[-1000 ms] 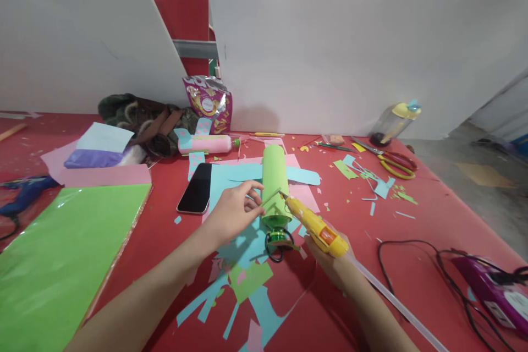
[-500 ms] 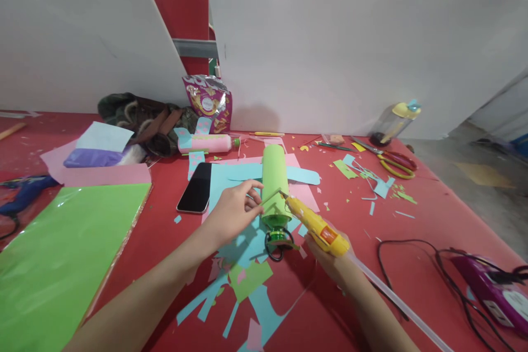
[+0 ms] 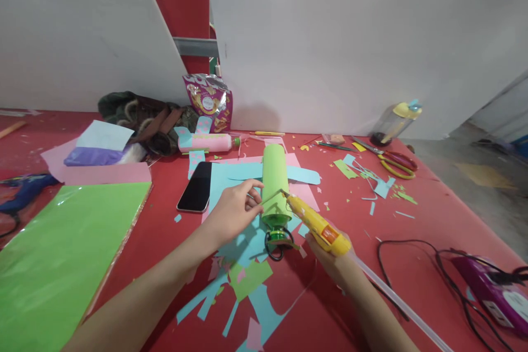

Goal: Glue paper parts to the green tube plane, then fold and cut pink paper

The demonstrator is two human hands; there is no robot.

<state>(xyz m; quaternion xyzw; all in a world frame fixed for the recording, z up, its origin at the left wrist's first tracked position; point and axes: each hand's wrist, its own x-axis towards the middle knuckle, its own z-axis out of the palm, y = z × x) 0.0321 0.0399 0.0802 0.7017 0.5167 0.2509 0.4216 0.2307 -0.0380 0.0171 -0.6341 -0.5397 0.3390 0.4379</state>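
A bottle wrapped in light green paper (image 3: 274,179) lies on the red table, its green cap toward me. My left hand (image 3: 234,212) pinches the loose edge of the green wrap at the bottle's left side. My right hand (image 3: 335,264) grips a yellow glue gun (image 3: 317,224) whose nozzle touches the green paper near that lifted edge. A clear glue stick (image 3: 396,302) trails out of the gun's back. Blue and pink paper sheets (image 3: 231,176) lie under the bottle.
A black phone (image 3: 195,187) lies left of the bottle. A large green sheet (image 3: 61,253) covers the near left. A pink decorated bottle (image 3: 204,143), a snack bag (image 3: 210,100), scissors (image 3: 391,162), a water bottle (image 3: 391,121), black cables (image 3: 433,269) and paper scraps surround the work. White boards stand behind.
The glue gun nozzle has crept slightly along the green paper's edge. My left hand keeps its pinch in the same spot.
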